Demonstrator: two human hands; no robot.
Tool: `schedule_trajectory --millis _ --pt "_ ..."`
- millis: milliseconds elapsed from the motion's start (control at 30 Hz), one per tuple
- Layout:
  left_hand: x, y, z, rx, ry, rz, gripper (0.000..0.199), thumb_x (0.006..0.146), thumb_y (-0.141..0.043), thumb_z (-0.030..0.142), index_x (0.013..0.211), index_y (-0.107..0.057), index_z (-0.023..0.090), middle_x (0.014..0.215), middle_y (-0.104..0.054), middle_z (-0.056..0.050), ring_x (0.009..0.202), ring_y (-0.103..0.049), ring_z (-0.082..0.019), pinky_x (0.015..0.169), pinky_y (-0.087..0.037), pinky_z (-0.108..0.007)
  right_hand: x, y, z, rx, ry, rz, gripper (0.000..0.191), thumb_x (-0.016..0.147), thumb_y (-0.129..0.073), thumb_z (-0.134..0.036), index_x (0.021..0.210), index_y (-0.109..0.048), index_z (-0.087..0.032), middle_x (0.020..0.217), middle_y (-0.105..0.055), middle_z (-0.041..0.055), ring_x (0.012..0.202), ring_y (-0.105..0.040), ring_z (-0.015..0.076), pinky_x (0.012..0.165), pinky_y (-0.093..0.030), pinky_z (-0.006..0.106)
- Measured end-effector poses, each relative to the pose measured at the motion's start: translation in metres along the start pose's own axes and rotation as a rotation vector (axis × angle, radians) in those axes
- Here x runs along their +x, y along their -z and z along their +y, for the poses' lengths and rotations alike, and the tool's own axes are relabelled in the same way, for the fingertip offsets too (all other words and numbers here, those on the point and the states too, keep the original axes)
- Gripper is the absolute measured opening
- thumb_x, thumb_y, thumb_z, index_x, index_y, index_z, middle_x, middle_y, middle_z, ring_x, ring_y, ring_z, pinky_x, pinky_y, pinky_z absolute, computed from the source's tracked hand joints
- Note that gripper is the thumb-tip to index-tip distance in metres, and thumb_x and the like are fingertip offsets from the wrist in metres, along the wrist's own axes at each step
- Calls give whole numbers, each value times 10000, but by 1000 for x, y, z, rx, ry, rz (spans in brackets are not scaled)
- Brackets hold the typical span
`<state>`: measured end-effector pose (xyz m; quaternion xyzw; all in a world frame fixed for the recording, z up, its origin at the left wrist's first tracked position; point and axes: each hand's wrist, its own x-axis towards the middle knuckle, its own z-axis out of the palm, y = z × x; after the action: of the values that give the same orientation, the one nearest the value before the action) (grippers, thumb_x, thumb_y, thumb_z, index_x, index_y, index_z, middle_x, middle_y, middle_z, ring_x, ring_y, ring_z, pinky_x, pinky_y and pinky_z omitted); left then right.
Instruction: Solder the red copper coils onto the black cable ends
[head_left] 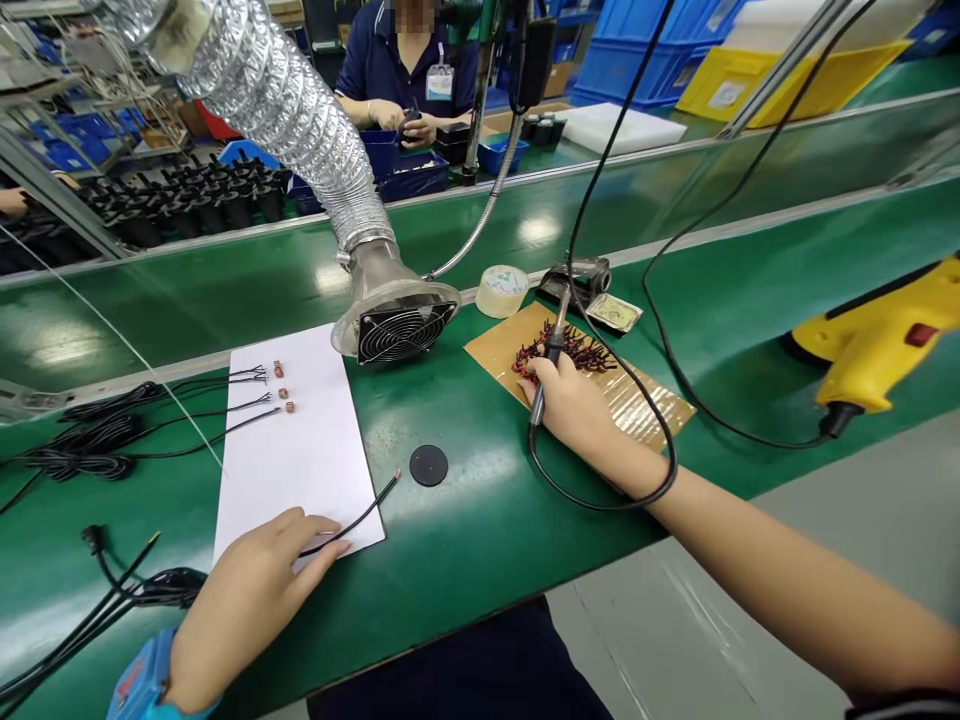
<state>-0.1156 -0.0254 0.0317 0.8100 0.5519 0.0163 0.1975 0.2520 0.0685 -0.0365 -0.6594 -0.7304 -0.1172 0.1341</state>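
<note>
- The green desk [480, 500] runs across the view, with a second green belt beyond it where another person in a dark blue shirt [390, 60] sits with both hands together on a small dark part.
- A silver ribbed duct [285, 100] slopes down from the upper left to a fan hood [397, 325] that rests on the desk.
- A yellow tool [877, 345] lies at the right edge of the desk.
- A white sheet [292, 450] lies left of centre; bundles of black wires [97, 435] reach onto its top left corner, beside small brown parts [283, 392].
- A brown card [637, 395] to the right carries a heap of short red and black pieces [577, 350].
- The right hand [574, 405] rests on the card, its fingers pressed together around a soldering iron [546, 375], held upright with its cord looping round the wrist.
- The left hand [247, 590] lies on the sheet's lower edge, thumb and forefinger pinching a black wire [360, 515] whose bared end points towards a black disc [429, 465].
- A roll of tape [502, 290] sits behind the card.
</note>
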Motion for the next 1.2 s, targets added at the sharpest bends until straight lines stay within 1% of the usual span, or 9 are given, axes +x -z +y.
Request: schedule_trajectory --millis 167,300,400,500,667,767,867,1000,1200 --pt "-2 -2 -7 -52 33 38 324 886 -425 494 921 -651 265 867 -656 6 723 -627 -160 633 -453 -254 -4 -3 1 20 -21 81 196 866 -435 -243 1010 -509 -132 1044 -535 166 764 -599 241 559 -433 308" --pt "-1 4 -1 -97 62 70 315 900 -416 466 876 -638 245 773 -612 6 625 -563 -138 605 -413 -260 -15 13 -8 118 21 146 218 840 -488 -245 1032 -472 -142 1160 -501 197 956 -591 294 669 -501 374" --pt "11 9 15 -139 82 121 309 906 -427 423 785 -618 213 723 -584 4 627 -540 -131 592 -390 -254 -24 30 -34 307 128 168 226 834 -516 -250 1034 -438 -181 1238 -482 170 1117 -535 284 809 -509 397" --pt "34 7 35 -137 75 157 289 890 -474 406 756 -621 197 714 -589 -2 639 -536 -139 599 -383 -265 -33 38 -73 562 214 65 206 828 -522 -185 1012 -431 -199 1262 -473 154 1066 -578 241 772 -527 354" --pt "71 -11 55 -63 17 -23 182 866 -535 314 898 -675 201 847 -636 -32 745 -596 -181 645 -438 -289 -44 31 -118 667 357 -91 179 845 -460 -103 995 -429 -196 1232 -484 166 1094 -566 291 673 -542 347" --pt "80 -23 57 0 -44 -96 227 890 -481 268 990 -674 205 836 -624 -45 763 -615 -204 635 -461 -304 -46 27 -118 623 343 -98 155 872 -448 -157 1019 -440 -205 1235 -481 164 1014 -604 305 616 -544 374" --pt "80 -29 55 -11 -52 -84 245 897 -472 277 1030 -669 219 836 -621 -40 758 -623 -203 641 -477 -313 -46 26 -107 671 315 -95 170 866 -506 -207 1024 -440 -212 1177 -528 137 1075 -578 295 680 -558 384" --pt "79 -30 52 -41 -55 -62 244 890 -491 291 1041 -672 227 832 -622 -32 739 -621 -197 622 -483 -312 -45 22 -96 800 320 -22 205 830 -564 -157 977 -427 -198 1233 -501 146 1048 -601 220 834 -544 391" --pt "79 -28 54 -45 -38 -82 248 891 -489 284 1053 -669 228 823 -620 -29 728 -619 -194 611 -482 -312 -51 16 -100 883 318 17 240 799 -586 -113 963 -436 -204 1175 -535 115 1011 -613 190 805 -563 364"
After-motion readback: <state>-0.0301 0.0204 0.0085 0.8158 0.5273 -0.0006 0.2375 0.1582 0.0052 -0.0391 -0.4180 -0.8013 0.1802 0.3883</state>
